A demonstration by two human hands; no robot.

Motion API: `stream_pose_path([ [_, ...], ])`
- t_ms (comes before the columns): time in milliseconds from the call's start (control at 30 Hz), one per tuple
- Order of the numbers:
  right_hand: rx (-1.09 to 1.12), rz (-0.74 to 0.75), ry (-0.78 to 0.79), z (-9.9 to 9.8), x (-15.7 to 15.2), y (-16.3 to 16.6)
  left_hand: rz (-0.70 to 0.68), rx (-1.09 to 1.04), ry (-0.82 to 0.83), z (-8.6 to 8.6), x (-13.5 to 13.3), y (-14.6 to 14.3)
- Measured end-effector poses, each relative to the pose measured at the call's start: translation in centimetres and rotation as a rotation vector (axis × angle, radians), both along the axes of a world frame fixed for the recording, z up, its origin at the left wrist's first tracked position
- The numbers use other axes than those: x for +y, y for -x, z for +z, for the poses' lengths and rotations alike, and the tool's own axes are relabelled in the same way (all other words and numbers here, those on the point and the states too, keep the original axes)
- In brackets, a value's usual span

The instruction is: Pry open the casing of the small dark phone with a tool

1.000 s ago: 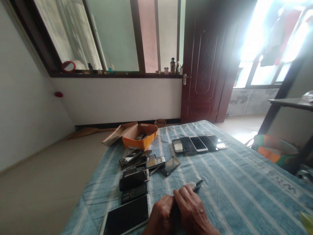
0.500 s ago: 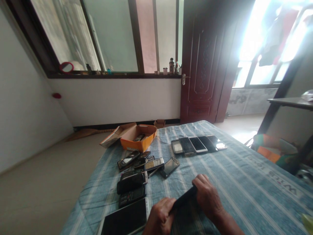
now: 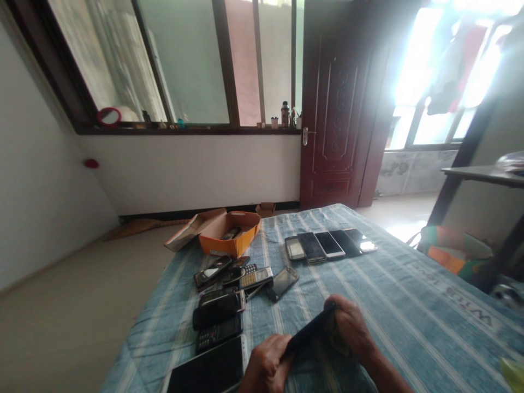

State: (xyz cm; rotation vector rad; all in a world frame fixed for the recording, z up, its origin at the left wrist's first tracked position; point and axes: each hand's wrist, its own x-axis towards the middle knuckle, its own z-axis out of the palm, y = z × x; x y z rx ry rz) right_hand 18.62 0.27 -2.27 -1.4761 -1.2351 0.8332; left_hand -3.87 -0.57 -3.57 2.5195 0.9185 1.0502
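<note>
Both of my hands grip one dark phone (image 3: 308,334) just above the striped blue cloth (image 3: 409,305) at the near edge. My left hand (image 3: 267,364) pinches its near end and my right hand (image 3: 351,326) wraps over its far end. The phone is seen edge-on and tilted. To the left of my hands lies a large black tablet (image 3: 208,371), and beyond it a loose pile of old keypad phones (image 3: 229,284).
A row of several smartphones (image 3: 327,244) lies side by side further back on the cloth. An orange box (image 3: 233,234) with its lid beside it stands at the far left corner. A dark door, a window sill and a shelf frame at right surround the table.
My right hand slid from beside the left out to the phone's far end, and the phone now hangs between both hands. The view dropped slightly.
</note>
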Motion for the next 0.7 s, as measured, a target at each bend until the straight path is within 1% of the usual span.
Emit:
stream_pose_path([
  [100,0.097,0.012,0.072,0.3,-0.1,0.2,0.000,-0.022,-0.027,-0.4,0.1,-0.1],
  [167,0.051,-0.019,0.050,0.5,-0.1,0.3,0.002,-0.029,-0.040,-0.9,0.3,-0.1],
  [300,-0.200,-0.112,-0.055,0.2,-0.1,0.2,0.006,-0.009,-0.034,-1.3,0.3,-0.1],
  [400,-0.379,-0.143,-0.112,-0.2,0.0,0.0,0.011,-0.014,-0.032,-1.1,0.3,-0.1],
  [500,-0.528,-0.178,-0.212,-0.8,0.2,-0.1,0.013,-0.009,-0.056,-1.2,0.4,-0.2],
  [600,-0.604,-0.220,-0.320,-1.3,0.4,-0.4,0.016,-0.030,-0.122,-1.5,0.5,-0.2],
  [700,-0.601,-0.258,-0.441,-1.1,0.4,-0.4,0.025,-0.067,-0.206,-1.5,0.4,-0.2],
])
